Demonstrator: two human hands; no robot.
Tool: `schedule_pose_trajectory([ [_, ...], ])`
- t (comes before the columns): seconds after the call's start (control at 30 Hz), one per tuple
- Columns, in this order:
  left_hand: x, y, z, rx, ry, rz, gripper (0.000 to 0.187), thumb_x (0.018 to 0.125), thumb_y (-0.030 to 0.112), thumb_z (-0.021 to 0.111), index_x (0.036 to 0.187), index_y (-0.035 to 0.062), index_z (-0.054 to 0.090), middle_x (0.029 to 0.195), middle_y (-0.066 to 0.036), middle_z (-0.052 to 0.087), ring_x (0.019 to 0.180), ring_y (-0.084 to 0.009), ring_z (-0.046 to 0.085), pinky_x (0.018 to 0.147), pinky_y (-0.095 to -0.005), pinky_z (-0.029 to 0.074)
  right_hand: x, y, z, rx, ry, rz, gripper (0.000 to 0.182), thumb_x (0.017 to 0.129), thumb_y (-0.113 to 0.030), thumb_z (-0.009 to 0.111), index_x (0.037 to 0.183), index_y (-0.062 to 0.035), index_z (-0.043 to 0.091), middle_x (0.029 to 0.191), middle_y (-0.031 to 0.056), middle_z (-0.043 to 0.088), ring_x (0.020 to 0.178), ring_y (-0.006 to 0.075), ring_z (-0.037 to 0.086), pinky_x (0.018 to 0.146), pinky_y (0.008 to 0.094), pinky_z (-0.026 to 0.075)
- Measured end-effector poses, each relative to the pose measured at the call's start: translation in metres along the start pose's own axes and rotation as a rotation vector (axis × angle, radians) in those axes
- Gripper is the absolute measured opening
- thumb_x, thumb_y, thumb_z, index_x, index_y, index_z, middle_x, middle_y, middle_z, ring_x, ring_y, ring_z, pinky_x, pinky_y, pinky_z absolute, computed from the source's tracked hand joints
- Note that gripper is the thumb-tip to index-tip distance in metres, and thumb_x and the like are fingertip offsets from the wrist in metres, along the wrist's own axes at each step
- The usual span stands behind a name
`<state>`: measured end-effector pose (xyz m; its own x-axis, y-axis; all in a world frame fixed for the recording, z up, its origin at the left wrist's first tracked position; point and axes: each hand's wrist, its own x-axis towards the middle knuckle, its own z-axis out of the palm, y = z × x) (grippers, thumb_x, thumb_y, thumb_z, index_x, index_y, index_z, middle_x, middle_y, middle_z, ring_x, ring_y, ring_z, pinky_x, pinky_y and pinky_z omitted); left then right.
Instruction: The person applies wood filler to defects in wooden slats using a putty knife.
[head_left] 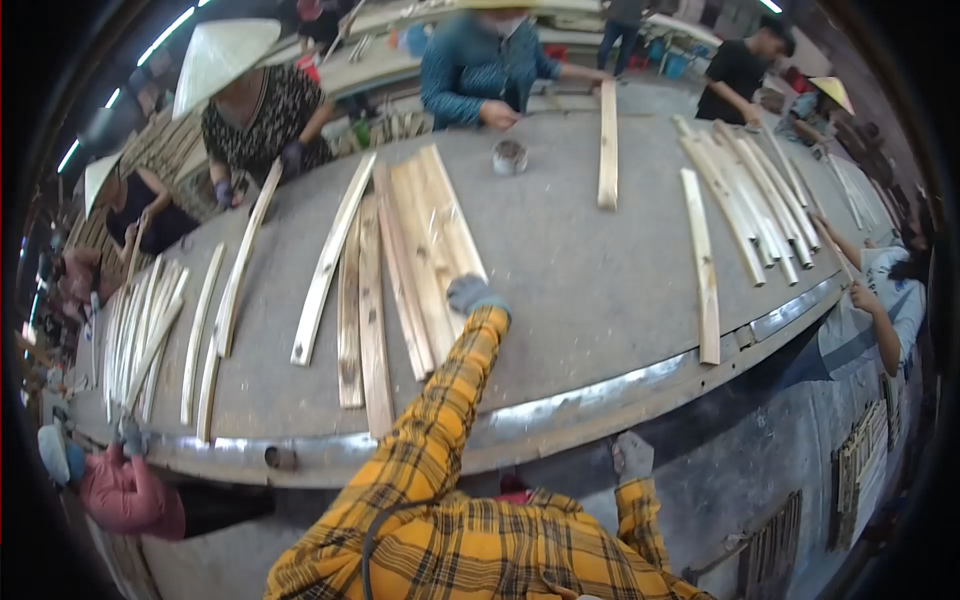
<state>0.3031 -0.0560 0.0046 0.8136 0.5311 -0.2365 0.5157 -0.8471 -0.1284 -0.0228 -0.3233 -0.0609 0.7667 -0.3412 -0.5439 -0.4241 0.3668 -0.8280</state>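
My left hand (475, 296), in a grey glove, reaches out over the table and lies on the near end of a group of pale wooden boards (425, 215). Its fingers curl down onto the wood, partly hidden by the glove's back. Just left of these lie a reddish wooden strip (402, 270) and two darker, knotty strips (371, 320). A paler strip (333, 260) slants beside them. My right hand (632, 457), also gloved, hangs below the table edge, apart from the wood. Its fingers look loosely bent, and nothing shows in them.
A metal-edged table (560, 400) curves across the view. A can (509, 157) stands near its far side. Co-workers handle strips around it, one holding an upright-looking strip (608, 150). More strips (745, 200) lie at right, others (145, 320) at left.
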Motion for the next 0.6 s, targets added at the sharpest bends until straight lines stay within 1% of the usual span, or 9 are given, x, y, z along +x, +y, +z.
schedule_pose_trajectory([
  [0.07,-0.005,0.007,-0.007,-0.092,-0.021,-0.111,0.053,0.089,0.028,0.051,0.136,0.0091,0.035,0.134,-0.024,0.036,0.121,-0.0430,0.040,0.086,-0.0466,0.043,-0.025,-0.009,0.002,-0.029,0.063,-0.066,0.015,0.086,-0.017,0.063,0.089,-0.0025,0.065,0.055,0.0020,0.054,0.036,0.0051,0.038,0.032,0.0211,0.025],
  [0.17,-0.013,-0.003,-0.006,0.007,0.057,-0.100,0.051,0.091,0.025,0.047,0.136,0.0060,0.034,0.135,-0.028,0.032,0.123,-0.0466,0.036,0.087,-0.0489,0.042,-0.045,-0.012,-0.008,-0.112,0.042,-0.003,0.017,0.087,-0.014,0.060,0.097,-0.0005,0.063,0.059,0.0013,0.054,0.039,0.0043,0.038,0.034,0.0205,0.027],
  [0.27,-0.013,-0.013,-0.020,-0.069,-0.078,0.000,0.050,0.091,0.024,0.046,0.133,-0.0016,0.035,0.138,-0.024,0.032,0.124,-0.0449,0.038,0.088,-0.0506,0.044,-0.029,-0.010,0.006,-0.034,0.066,-0.146,0.028,0.087,-0.025,0.064,0.102,-0.0020,0.065,0.057,0.0000,0.051,0.037,0.0035,0.036,0.034,0.0194,0.024],
  [0.33,-0.001,-0.020,-0.014,-0.173,-0.148,0.043,0.049,0.092,0.023,0.047,0.131,-0.0040,0.036,0.138,-0.023,0.034,0.123,-0.0440,0.040,0.086,-0.0501,0.046,-0.031,-0.007,0.005,0.012,0.068,-0.064,0.026,0.087,-0.024,0.063,0.102,-0.0022,0.064,0.057,-0.0003,0.051,0.038,0.0032,0.035,0.034,0.0193,0.024],
  [0.4,0.018,-0.027,0.006,-0.527,0.056,-0.071,0.047,0.086,0.021,0.057,0.122,-0.0070,0.045,0.125,-0.020,0.050,0.110,-0.0373,0.055,0.074,-0.0440,0.053,-0.040,-0.004,0.003,0.017,0.060,0.028,0.023,0.088,-0.017,0.058,0.105,-0.0011,0.061,0.060,-0.0004,0.052,0.040,0.0030,0.036,0.034,0.0193,0.026],
  [0.43,0.019,-0.037,0.000,-0.520,0.049,-0.084,0.047,0.086,0.021,0.057,0.122,-0.0070,0.045,0.125,-0.020,0.050,0.110,-0.0373,0.055,0.074,-0.0440,0.053,-0.040,-0.002,0.003,0.008,0.055,0.042,0.023,0.088,-0.017,0.058,0.105,-0.0011,0.061,0.060,-0.0004,0.052,0.040,0.0030,0.036,0.034,0.0193,0.026],
  [0.5,0.018,-0.064,-0.012,-0.634,-0.161,0.083,0.040,0.078,0.015,0.065,0.109,-0.0058,0.054,0.102,-0.017,0.062,0.087,-0.0316,0.065,0.065,-0.0385,0.056,-0.032,0.004,0.002,0.001,0.038,-0.149,0.024,0.088,-0.020,0.061,0.104,-0.0023,0.061,0.060,-0.0007,0.052,0.038,0.0031,0.035,0.033,0.0194,0.024],
  [0.57,0.001,-0.091,-0.022,-0.947,-0.338,0.015,0.035,0.070,0.008,0.067,0.102,-0.0055,0.057,0.087,-0.017,0.064,0.074,-0.0297,0.066,0.067,-0.0357,0.055,-0.027,-0.003,0.003,-0.015,0.082,-0.077,0.024,0.087,-0.020,0.061,0.103,-0.0027,0.062,0.061,-0.0011,0.052,0.037,0.0030,0.034,0.033,0.0196,0.023],
  [0.6,0.019,-0.104,0.025,-1.147,-0.368,0.211,0.036,0.068,0.002,0.065,0.102,-0.0058,0.057,0.083,-0.016,0.064,0.072,-0.0264,0.065,0.063,-0.0353,0.053,-0.033,-0.006,0.001,-0.039,0.060,-0.062,0.025,0.087,-0.020,0.061,0.105,-0.0029,0.062,0.061,-0.0012,0.052,0.037,0.0029,0.034,0.033,0.0196,0.023],
])
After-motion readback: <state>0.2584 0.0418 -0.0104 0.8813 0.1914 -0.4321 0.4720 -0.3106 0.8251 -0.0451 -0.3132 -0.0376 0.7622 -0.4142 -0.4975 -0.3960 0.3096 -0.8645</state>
